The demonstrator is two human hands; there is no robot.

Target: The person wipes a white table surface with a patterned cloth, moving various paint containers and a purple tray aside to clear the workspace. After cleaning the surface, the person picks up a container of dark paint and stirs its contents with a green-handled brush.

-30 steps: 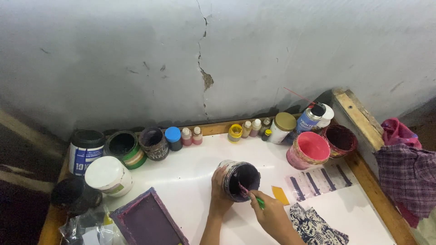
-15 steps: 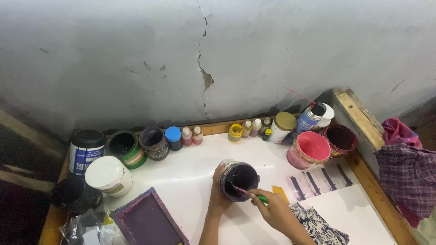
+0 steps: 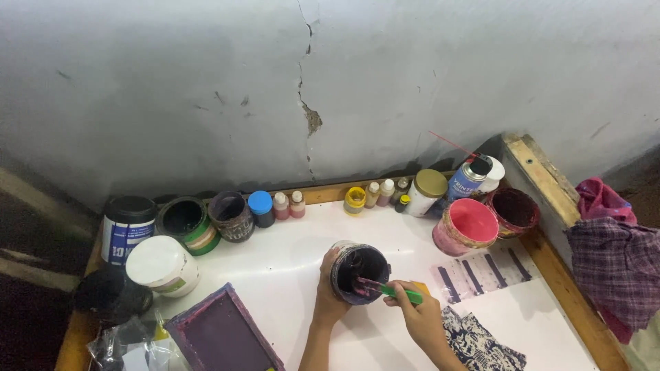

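My left hand (image 3: 328,299) grips the side of a dark, paint-stained jar (image 3: 359,271) that stands on the white table top (image 3: 289,261). My right hand (image 3: 421,317) holds a green-handled tool (image 3: 395,292) whose paint-covered tip dips into the jar's open mouth. The jar's inside looks dark purple.
Paint tubs, small bottles and a spray can (image 3: 467,178) line the back edge by the cracked wall. A pink tub (image 3: 467,227) stands at the right, a white-lidded tub (image 3: 163,264) at the left. A purple framed screen (image 3: 220,336) lies front left, patterned fabric pieces (image 3: 481,343) front right.
My right hand has shifted slightly and the tool's tip now sits deeper in the jar. My left hand keeps its hold on the jar.
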